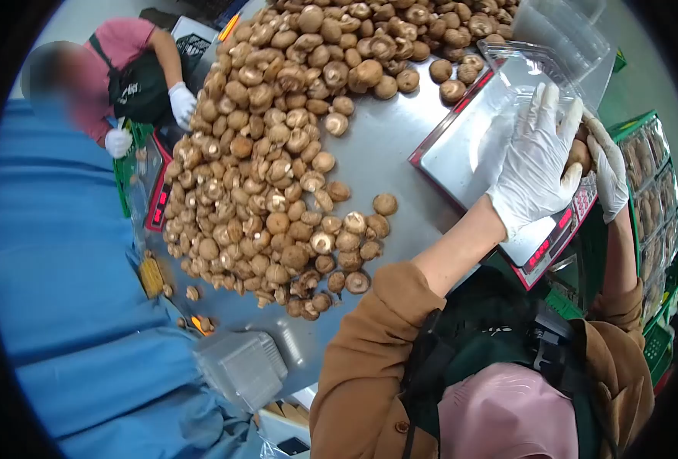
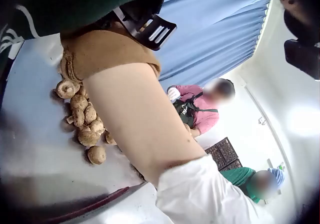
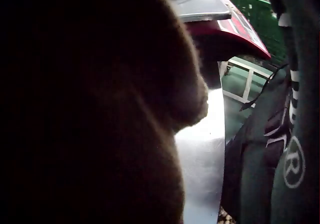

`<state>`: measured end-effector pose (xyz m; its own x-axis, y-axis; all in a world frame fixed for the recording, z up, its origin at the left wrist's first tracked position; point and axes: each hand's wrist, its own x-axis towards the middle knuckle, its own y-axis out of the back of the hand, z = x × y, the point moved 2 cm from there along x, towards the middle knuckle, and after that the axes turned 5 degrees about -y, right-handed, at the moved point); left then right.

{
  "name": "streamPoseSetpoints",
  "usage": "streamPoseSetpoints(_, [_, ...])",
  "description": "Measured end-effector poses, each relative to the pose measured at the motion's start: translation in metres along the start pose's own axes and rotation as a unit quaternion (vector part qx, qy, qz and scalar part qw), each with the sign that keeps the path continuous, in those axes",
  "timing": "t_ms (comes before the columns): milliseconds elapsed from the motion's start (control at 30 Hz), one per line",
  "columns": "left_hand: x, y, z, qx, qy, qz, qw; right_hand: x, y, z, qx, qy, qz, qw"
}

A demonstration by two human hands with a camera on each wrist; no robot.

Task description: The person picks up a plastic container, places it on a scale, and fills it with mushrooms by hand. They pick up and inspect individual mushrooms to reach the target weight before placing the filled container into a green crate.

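Observation:
My left hand [image 1: 536, 157], in a white glove, lies over the scale with its fingers straight and spread. Its fingertips reach the near part of a clear plastic clamshell box [image 1: 526, 67]. Brown mushrooms [image 1: 580, 155] show between the two hands, partly covered by them. My right hand [image 1: 608, 170], also gloved, lies along the far right side of these mushrooms with its fingers extended. Beneath the hands is a scale [image 1: 461, 157] with a metal plate and lit red digits. In the left wrist view a glove cuff [image 2: 185, 186] shows; the right wrist view is mostly dark sleeve.
A large heap of mushrooms [image 1: 278, 153] covers much of the metal table [image 1: 385, 161]. Stacked clear boxes [image 1: 565, 34] stand behind the scale. Green crates [image 1: 656, 183] hold packed trays at right. More clear trays [image 1: 239, 367] lie lower left. Another gloved person [image 1: 136, 73] works opposite.

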<state>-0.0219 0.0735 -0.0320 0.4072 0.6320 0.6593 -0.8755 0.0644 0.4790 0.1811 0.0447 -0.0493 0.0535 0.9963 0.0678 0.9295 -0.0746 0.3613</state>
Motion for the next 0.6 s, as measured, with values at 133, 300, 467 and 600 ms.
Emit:
streamPoseSetpoints(133, [-0.034,0.059,-0.020,-0.021,0.082,0.089,0.992,-0.003,-0.012,-0.038,-0.130,0.029,0.121,0.984])
streamPoseSetpoints(300, [-0.133,0.171,-0.074,0.386,0.264,0.089,0.879,-0.044,-0.055,-0.110,-0.146,0.107,0.174,0.968])
streamPoseSetpoints(467, [-0.214,0.221,-0.110,0.469,0.391,-0.065,0.789,-0.068,-0.145,-0.136,-0.117,0.203,-0.096,0.967])
streamPoseSetpoints(600, [-0.206,0.232,-0.084,0.114,0.450,0.143,0.874,-0.073,-0.215,-0.135,-0.106,0.193,-0.182,0.958])
